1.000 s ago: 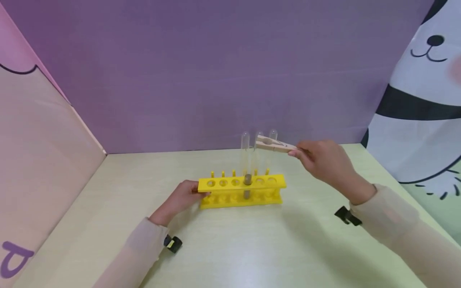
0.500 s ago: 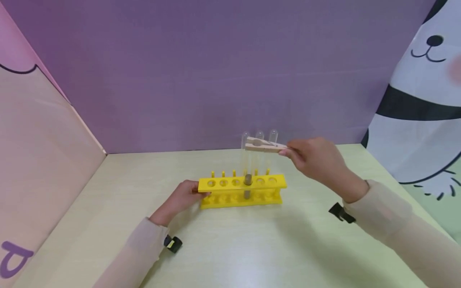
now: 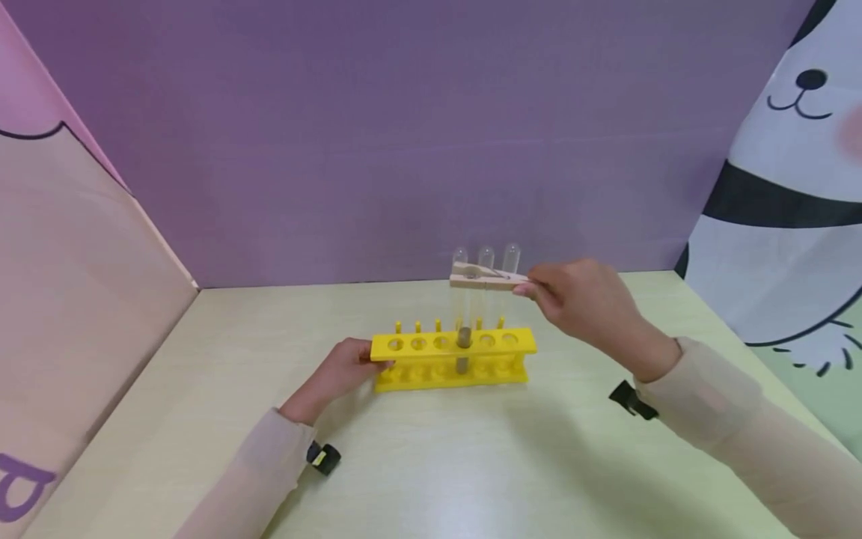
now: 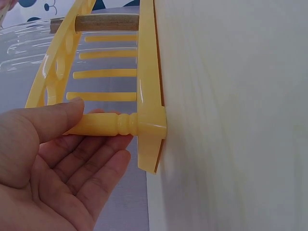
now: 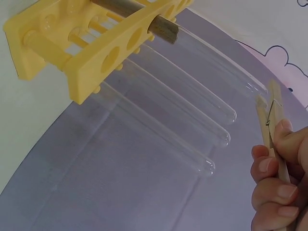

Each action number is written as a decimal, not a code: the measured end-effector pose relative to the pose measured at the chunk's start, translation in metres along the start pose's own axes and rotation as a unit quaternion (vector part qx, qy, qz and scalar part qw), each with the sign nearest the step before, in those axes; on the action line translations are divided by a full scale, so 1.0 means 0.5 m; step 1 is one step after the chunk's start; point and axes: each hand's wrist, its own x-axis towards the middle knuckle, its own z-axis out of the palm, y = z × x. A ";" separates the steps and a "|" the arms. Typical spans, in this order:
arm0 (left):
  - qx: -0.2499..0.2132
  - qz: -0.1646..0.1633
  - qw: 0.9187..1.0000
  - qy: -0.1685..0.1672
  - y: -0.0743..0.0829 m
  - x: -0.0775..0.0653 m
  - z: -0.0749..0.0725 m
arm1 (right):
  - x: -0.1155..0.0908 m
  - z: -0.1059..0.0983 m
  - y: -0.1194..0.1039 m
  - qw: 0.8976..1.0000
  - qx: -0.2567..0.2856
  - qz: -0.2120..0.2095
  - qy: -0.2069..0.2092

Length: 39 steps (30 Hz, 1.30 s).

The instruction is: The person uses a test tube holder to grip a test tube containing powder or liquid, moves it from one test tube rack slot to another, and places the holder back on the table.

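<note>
A yellow test tube rack [image 3: 406, 355] stands on the table. My left hand [image 3: 342, 372] pinches its left end post [image 4: 98, 124] between thumb and fingers. In one rack hole stands a glass test tube [image 3: 464, 337], its lower part filled with something grey-brown and its upper part clear. My right hand [image 3: 584, 303] holds a wooden test tube clamp [image 3: 485, 281], fingers curled round the handles. In the right wrist view the clamp's tips [image 5: 262, 99] are right at the top end of the filled tube. Three clear test tubes [image 3: 512, 258] sit upside down on the rack's back pegs.
The pale table [image 3: 417, 457] spreads out around the rack. Behind it rises a purple backdrop [image 3: 350, 150]. A printed panel [image 3: 795, 269] borders the right side and a pale panel [image 3: 74, 284] the left.
My right hand has moved left with the clamp, then slightly down, bringing its tips from right of the filled tube to its top. The left hand and the rack have stayed put.
</note>
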 end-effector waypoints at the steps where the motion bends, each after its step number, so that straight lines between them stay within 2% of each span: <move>1: 0.001 0.001 1.000 0.000 -0.001 0.000 0.000 | 0.000 0.000 0.000 1.000 0.000 0.000 0.000; 14: 0.006 0.004 1.000 0.001 0.003 -0.004 -0.001 | 0.003 -0.001 -0.009 1.000 -0.009 0.014 -0.017; 39: 0.004 0.005 1.000 0.002 0.002 -0.006 -0.003 | 0.002 0.004 -0.010 1.000 -0.014 -0.002 0.006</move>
